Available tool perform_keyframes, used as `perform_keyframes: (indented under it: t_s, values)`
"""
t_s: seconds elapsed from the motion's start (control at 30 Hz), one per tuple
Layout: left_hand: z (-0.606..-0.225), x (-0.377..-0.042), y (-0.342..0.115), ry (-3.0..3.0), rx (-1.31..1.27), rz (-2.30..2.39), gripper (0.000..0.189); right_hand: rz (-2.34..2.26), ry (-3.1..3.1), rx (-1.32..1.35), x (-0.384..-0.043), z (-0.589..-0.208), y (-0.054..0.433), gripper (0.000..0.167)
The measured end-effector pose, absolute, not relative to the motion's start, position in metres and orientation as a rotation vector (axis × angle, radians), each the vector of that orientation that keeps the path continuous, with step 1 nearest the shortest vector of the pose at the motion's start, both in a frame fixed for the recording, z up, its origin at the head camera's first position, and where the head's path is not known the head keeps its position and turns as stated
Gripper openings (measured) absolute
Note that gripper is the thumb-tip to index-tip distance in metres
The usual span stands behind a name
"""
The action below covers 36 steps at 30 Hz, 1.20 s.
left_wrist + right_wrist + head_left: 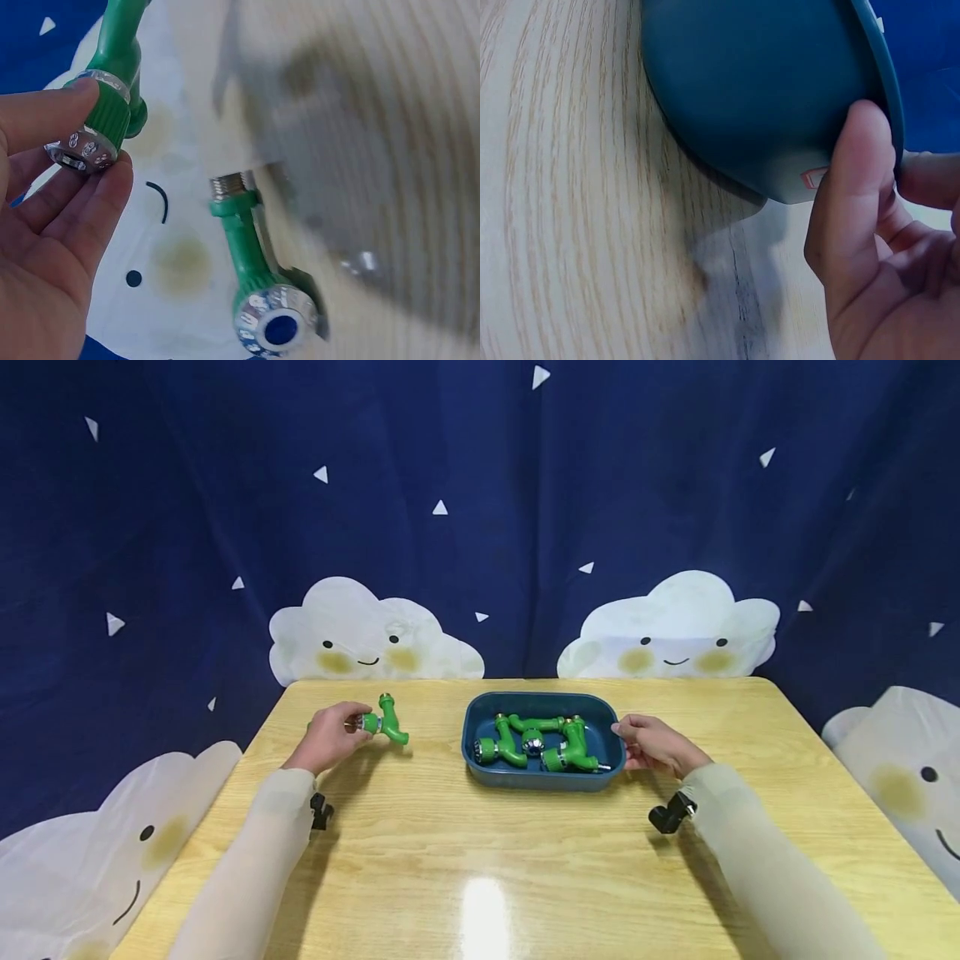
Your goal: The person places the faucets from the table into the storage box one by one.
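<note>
My left hand pinches a green plastic tap by its ribbed, silver-ringed end, at the table's left side. A second green tap, with a threaded end and a blue-centred silver cap, lies on the table in the left wrist view; in the head view the left hand mostly hides it. My right hand grips the right rim of a dark blue tub between thumb and fingers. Several green taps lie inside the tub. From the right wrist, the tub's outer wall shows, its contents hidden.
The tub stands on a light wooden table, right of its middle. Behind the table hangs a dark blue curtain with white clouds and triangles. A black wrist camera sits on the right sleeve, another on the left.
</note>
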<state>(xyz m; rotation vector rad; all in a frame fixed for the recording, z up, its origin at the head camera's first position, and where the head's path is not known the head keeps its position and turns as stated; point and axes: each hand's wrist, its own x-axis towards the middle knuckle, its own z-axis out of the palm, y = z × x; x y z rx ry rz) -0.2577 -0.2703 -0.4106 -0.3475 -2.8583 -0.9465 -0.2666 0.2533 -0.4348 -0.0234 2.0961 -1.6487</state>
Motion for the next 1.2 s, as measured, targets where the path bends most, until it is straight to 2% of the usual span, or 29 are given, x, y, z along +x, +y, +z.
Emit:
perform_keyframes:
  t_s: [0.5, 1.2]
  values:
    - [-0.373, -0.256, -0.235, -2.732, -0.457, -1.046, 0.040, -1.663, 2.056, -0.030, -0.270, -0.427, 0.253, 0.023]
    - [-0.366, -0.250, -0.196, -2.679, -0.609, -1.106, 0.039, -1.640, 2.070, -0.025, -0.268, -0.431, 0.254, 0.022]
